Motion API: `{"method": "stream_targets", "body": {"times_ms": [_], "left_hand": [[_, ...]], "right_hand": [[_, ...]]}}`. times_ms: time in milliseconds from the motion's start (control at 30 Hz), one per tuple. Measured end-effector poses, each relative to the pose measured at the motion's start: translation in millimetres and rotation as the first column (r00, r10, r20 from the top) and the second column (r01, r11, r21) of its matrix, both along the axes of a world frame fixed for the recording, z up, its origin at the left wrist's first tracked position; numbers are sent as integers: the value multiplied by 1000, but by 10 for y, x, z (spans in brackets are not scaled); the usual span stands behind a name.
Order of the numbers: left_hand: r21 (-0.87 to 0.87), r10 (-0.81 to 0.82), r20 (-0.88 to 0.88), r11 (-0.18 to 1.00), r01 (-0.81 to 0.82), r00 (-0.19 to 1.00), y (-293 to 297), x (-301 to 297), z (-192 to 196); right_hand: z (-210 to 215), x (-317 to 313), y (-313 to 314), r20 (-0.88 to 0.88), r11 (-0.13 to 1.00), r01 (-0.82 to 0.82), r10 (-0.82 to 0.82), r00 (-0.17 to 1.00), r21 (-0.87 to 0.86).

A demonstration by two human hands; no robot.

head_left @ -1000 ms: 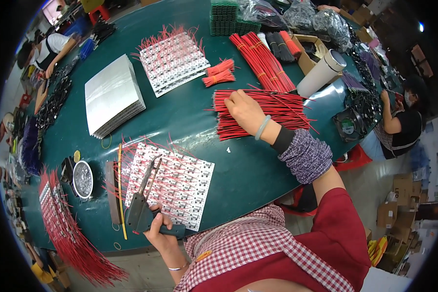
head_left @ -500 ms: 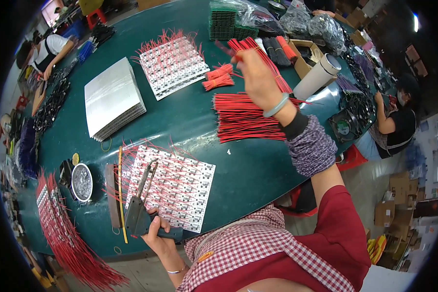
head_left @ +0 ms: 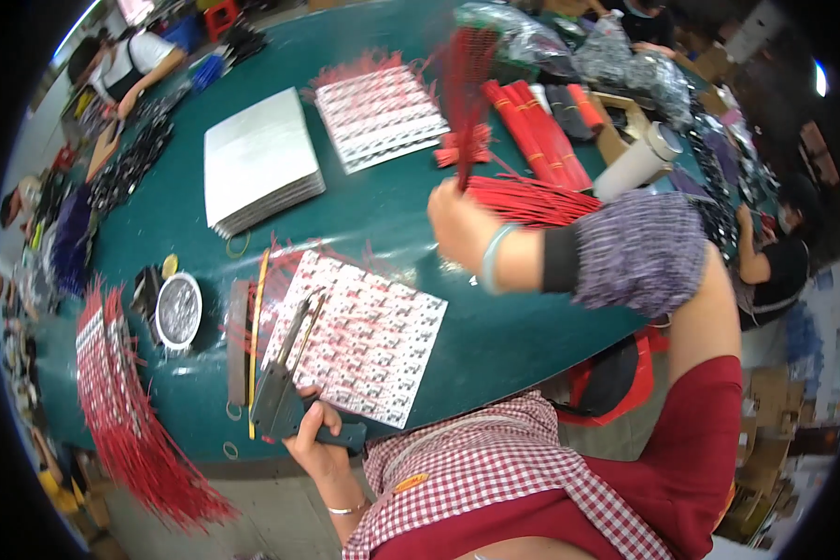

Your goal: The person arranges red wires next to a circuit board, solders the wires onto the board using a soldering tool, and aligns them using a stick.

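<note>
Currently, right hand [head_left: 457,224] clamped on lower end of red wire bundle [head_left: 465,84] raised over green table [head_left: 383,205]; left hand [head_left: 322,446] closed on grey hand tool [head_left: 285,387] by printed card sheet [head_left: 369,341]; wires prob. light, floppy, so grip bunched end.

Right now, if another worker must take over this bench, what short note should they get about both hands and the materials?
Right hand: raised above the table, gripping a bundle of red wires that stands upright.
Left hand: at the near table edge, holding the dark hand tool, whose nose lies on the printed sheet.
More red wires lie in a pile behind the right hand; a stack of blank sheets and another wired sheet lie farther back.
Done: wires picked up. Left: the lifted bundle is not yet at the near sheet.
</note>
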State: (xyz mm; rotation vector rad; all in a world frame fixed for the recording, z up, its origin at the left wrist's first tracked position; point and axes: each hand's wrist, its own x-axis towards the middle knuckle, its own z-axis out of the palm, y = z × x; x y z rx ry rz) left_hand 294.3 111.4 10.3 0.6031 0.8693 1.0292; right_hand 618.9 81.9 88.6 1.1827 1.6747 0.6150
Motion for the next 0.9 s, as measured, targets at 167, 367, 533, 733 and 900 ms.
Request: {"method": "stream_targets", "body": {"times_ms": [167, 367, 533, 733, 900], "left_hand": [[18, -18, 20, 1000, 18, 1000, 7, -113, -116], [10, -68, -25, 998, 68, 997, 54, -133, -187], [12, -110, 5, 994, 110, 994, 12, 42, -133], [-6, -68, -43, 998, 68, 997, -19, 24, -148], [2, -79, -30, 997, 79, 996, -22, 47, -97]], "right_hand": [[-983, -164, -34, 31, 960, 133, -129, 991, -245], [-454, -182, -279, -320, 935, 340, -353, 879, -97], [-709, -93, -263, -315, 920, 370, -392, 864, -127], [-57, 132, -126, -479, 869, 493, -453, 752, -48], [-138, 114, -106, -235, 878, 435, -474, 848, -202]]}}
